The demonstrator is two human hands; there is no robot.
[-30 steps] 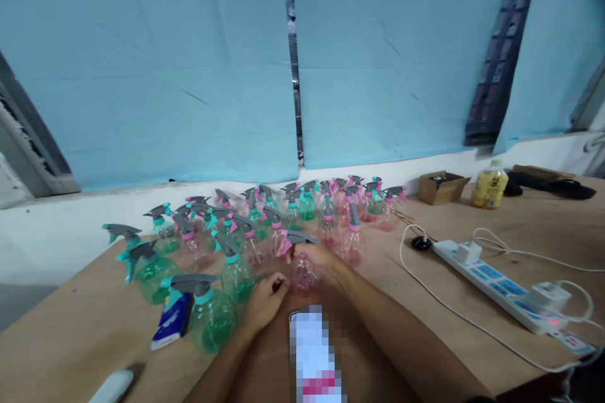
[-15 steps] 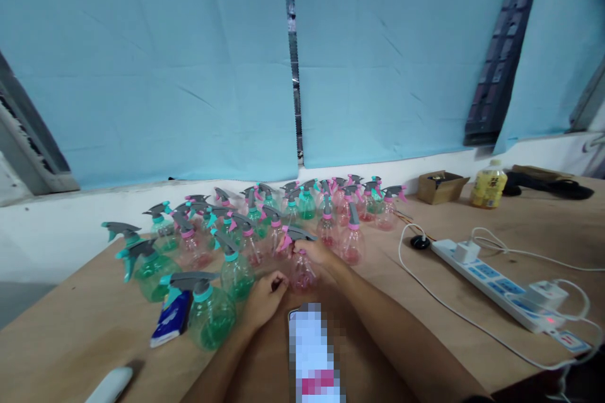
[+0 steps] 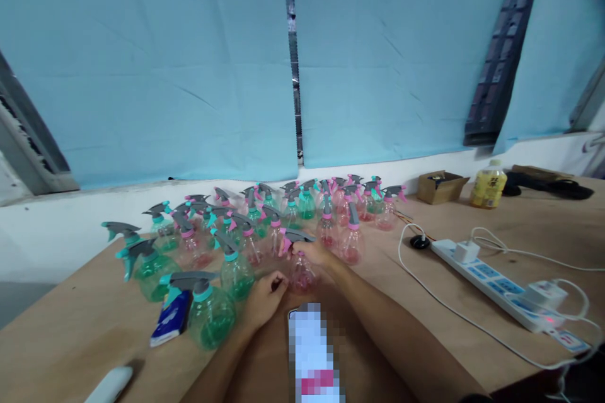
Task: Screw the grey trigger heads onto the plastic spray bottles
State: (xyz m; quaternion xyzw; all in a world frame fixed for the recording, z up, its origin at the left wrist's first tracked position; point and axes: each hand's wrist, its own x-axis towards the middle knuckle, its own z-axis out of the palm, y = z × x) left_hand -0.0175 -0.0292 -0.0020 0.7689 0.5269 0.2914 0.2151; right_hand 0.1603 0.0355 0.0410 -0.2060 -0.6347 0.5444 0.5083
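At the far left lies one white object (image 3: 111,384) on the table (image 3: 70,327), then one blue packet (image 3: 172,321) leaning against the nearest of three big green spray bottles (image 3: 210,312). Behind them stands a crowd of green and pink bottles (image 3: 258,217), overlapping too much for me to count. Their walls are tinted, and I cannot tell whether they hold liquid.

My left hand (image 3: 265,299) is curled loosely just beside the pink spray bottle (image 3: 300,276); whether it pinches anything I cannot tell. My right hand (image 3: 316,254) is wrapped around that bottle's neck, under the grey trigger, in front of the crowd.

Farther right are one open cardboard box (image 3: 442,187) with dark contents, one yellow bottle (image 3: 490,186) of yellow liquid, and one white power strip (image 3: 496,283).
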